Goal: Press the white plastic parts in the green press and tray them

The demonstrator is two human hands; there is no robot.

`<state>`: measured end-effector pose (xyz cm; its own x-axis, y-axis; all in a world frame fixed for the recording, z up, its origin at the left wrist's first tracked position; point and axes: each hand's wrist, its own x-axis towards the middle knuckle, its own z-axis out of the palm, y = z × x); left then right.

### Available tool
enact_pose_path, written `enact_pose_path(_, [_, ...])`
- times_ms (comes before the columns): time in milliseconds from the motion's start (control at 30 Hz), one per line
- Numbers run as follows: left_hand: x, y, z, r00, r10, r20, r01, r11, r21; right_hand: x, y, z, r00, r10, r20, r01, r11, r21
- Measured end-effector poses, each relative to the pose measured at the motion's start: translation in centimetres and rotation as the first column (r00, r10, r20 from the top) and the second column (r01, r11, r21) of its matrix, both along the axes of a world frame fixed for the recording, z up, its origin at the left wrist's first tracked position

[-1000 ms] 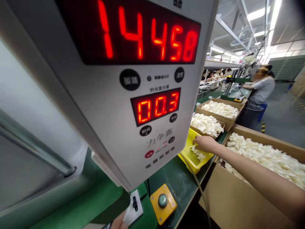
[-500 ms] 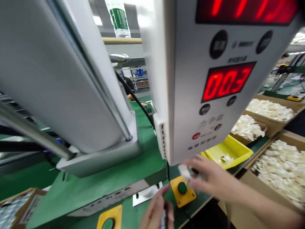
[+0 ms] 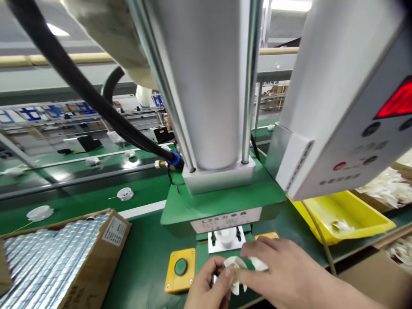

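Observation:
My left hand [image 3: 210, 285] is closed, with thumb and fingers pinching a white curved plastic part [image 3: 236, 262]. A small shiny metal piece [image 3: 214, 280] shows between its fingers. From the right, my right hand [image 3: 283, 268] reaches over with its thumb and fingers closed on the same plastic part. A second white piece [image 3: 259, 264] shows under its fingers. Just beyond both hands, a white round fixture on a metal plate [image 3: 226, 244] sits under the green press frame [image 3: 222, 204]. A yellow box with a green button [image 3: 180, 267] stands left of my hands.
A carton of shiny metal cylinders [image 3: 93, 257] stands at left. At right is a yellow bin [image 3: 363, 210] with white pieces, below the display box [image 3: 341, 141]. A conveyor [image 3: 141, 189] carrying round white parts runs behind. Another yellow button box [image 3: 266, 236] is partly hidden.
The view has swung left, bringing the press column to the middle. My right hand has come from beside the right button box to my left hand, and the white part is now between them.

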<state>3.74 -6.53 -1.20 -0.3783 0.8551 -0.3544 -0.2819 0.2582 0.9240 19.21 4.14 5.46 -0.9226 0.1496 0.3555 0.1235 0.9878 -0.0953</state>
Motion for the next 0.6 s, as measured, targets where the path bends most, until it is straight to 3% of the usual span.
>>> enact_pose_path(100, [0.0, -0.1, -0.2, 1.0, 0.005, 0.007, -0.005, 1.0, 0.003, -0.3, -0.6, 0.2, 0.996, 0.014, 0.089, -0.023, 0.995, 0.101])
enact_pose_path(267, [0.2, 0.2, 0.3, 0.996, 0.076, 0.052, -0.077, 0.997, 0.015, -0.7, -0.1, -0.5, 0.991, -0.036, 0.13, 0.043, 0.998, -0.052])
enact_pose_path(400, [0.0, 0.3, 1.0, 0.977, 0.202, 0.063, -0.203, 0.979, 0.007, -2.5, 1.7, -1.1, 0.983, -0.153, 0.099, 0.163, 0.981, -0.104])
enact_pose_path(500, [-0.5, -0.1, 1.3, 0.963, 0.267, 0.031, -0.268, 0.963, 0.011, -4.2, 2.8, -1.3, 0.976, -0.204, 0.082, 0.204, 0.979, -0.001])
enact_pose_path(600, [-1.4, -0.9, 1.0, 0.959, 0.281, 0.021, -0.281, 0.96, -0.005, -5.2, 3.0, -1.0, 0.986, -0.165, 0.031, 0.158, 0.976, 0.149])
